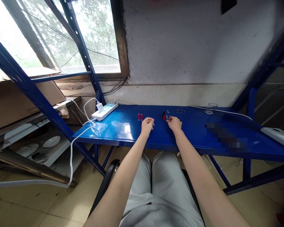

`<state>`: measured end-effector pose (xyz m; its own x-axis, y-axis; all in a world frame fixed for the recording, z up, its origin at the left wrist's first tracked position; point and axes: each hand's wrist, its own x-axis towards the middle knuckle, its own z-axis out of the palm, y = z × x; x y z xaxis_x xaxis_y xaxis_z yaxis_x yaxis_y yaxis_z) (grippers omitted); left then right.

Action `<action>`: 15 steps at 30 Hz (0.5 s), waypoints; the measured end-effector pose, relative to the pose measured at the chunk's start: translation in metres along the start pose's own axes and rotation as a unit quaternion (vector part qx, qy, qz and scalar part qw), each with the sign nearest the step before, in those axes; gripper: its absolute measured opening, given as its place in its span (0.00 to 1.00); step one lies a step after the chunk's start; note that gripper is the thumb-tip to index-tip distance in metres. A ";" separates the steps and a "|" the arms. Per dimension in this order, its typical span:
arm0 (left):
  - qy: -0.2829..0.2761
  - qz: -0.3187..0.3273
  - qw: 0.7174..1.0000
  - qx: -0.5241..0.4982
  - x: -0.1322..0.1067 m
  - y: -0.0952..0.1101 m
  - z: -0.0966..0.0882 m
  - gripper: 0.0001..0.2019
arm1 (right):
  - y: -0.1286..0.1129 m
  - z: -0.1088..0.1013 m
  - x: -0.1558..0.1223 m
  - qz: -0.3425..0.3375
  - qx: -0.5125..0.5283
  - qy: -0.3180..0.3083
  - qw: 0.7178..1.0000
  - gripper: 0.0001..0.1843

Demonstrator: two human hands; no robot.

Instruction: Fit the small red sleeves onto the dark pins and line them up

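My left hand (147,126) hovers at the middle of the blue table (111,129), fingers curled closed; whether anything is in them is hidden. Just beyond it on the left stand two small red pieces (140,117) side by side. My right hand (175,123) is at the tabletop with its fingertips pressed together by a few small clear pieces (167,116); what they pinch is too small to make out. Left of those fingertips lie a red and black piece (163,116). Several tiny shiny parts (180,111) form rows farther back on the right.
A white power strip (105,111) with a plugged-in charger lies at the table's left end, its cable hanging over the edge. A clear glass dish (211,108) stands back right. A blurred dark object (224,135) and a white device (278,135) lie farther right. Blue posts flank the table.
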<state>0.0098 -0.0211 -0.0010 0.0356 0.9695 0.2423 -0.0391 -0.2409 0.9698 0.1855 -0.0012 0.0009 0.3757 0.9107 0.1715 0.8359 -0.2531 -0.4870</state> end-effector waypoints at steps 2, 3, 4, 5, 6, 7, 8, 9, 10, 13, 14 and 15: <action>0.001 0.000 1.000 0.002 -0.001 0.001 0.000 0.07 | -0.001 0.000 0.001 0.004 -0.002 -0.002 1.000 0.11; 0.000 -0.001 1.000 0.003 -0.001 0.001 0.000 0.07 | -0.002 -0.001 0.001 0.005 -0.005 -0.003 1.000 0.12; -0.001 -0.001 1.000 0.003 -0.001 0.001 0.000 0.07 | -0.002 -0.002 0.002 0.006 -0.008 -0.003 1.000 0.13; -0.002 -0.002 1.000 0.003 -0.001 0.001 0.000 0.07 | -0.003 -0.002 0.002 0.007 -0.012 -0.002 1.000 0.13; -0.003 -0.003 1.000 0.003 -0.001 0.001 0.000 0.07 | -0.003 -0.003 0.002 0.007 -0.016 0.000 1.000 0.13; -0.003 -0.004 1.000 0.003 -0.001 0.001 0.000 0.07 | -0.003 -0.003 0.002 0.007 -0.019 0.001 1.000 0.13; -0.003 -0.004 1.000 0.003 -0.001 0.001 0.000 0.07 | -0.004 -0.003 0.002 0.007 -0.021 0.001 1.000 0.14; -0.003 -0.005 1.000 0.003 -0.001 0.001 0.000 0.07 | -0.004 -0.003 0.002 0.007 -0.023 0.001 1.000 0.14; -0.001 -0.006 1.000 0.002 -0.001 0.001 0.000 0.07 | -0.003 -0.002 0.002 0.006 -0.024 -0.001 1.000 0.14; 0.002 -0.010 1.000 -0.002 -0.001 0.001 0.000 0.07 | -0.003 -0.001 0.004 0.005 -0.029 -0.004 1.000 0.14; 0.003 -0.010 1.000 -0.004 -0.001 0.001 0.001 0.07 | -0.003 -0.001 0.004 0.004 -0.030 -0.004 1.000 0.14; 0.004 -0.010 1.000 -0.006 -0.001 0.001 0.001 0.07 | -0.003 -0.001 0.004 0.003 -0.032 -0.004 0.999 0.14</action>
<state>0.0104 -0.0223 -0.0003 0.0294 0.9746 0.2218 -0.0503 -0.2202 0.9742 0.1854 0.0030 0.0039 0.3783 0.9115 0.1617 0.8572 -0.2789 -0.4330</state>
